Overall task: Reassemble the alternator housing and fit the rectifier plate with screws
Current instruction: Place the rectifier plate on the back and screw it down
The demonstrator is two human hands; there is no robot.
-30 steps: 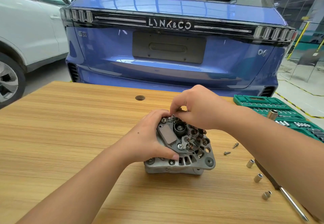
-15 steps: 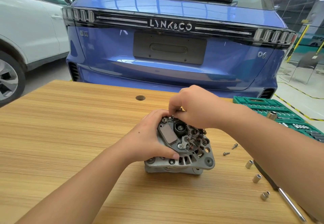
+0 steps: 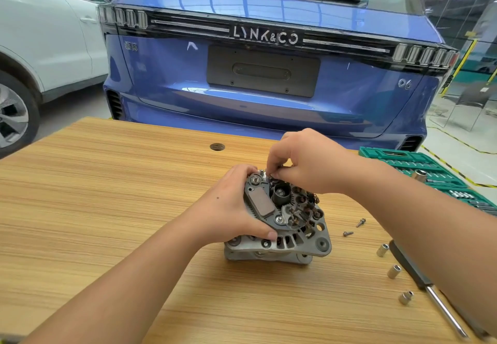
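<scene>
It is bright in here, with soft, even light. The blue car (image 3: 269, 80) shines with pale glare in the middle of the frame. Shadows on the counter (image 3: 107, 195) are faint. Edges bend outward. Nothing looks blurry.

Wooden table (image 3: 107, 195) before blue car (image 3: 269, 107) (white car (image 3: 40, 34) left), pale floor (image 3: 457, 155)

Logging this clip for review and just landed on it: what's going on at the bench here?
A person is working on an alternator standing on a wooden table. The left hand grips its near-left side to steady it, while the right hand pinches something small and silvery at the top far edge, probably a fastener. Two loose screws, three small sockets and a screwdriver lie to the right, near a green socket set.
</scene>
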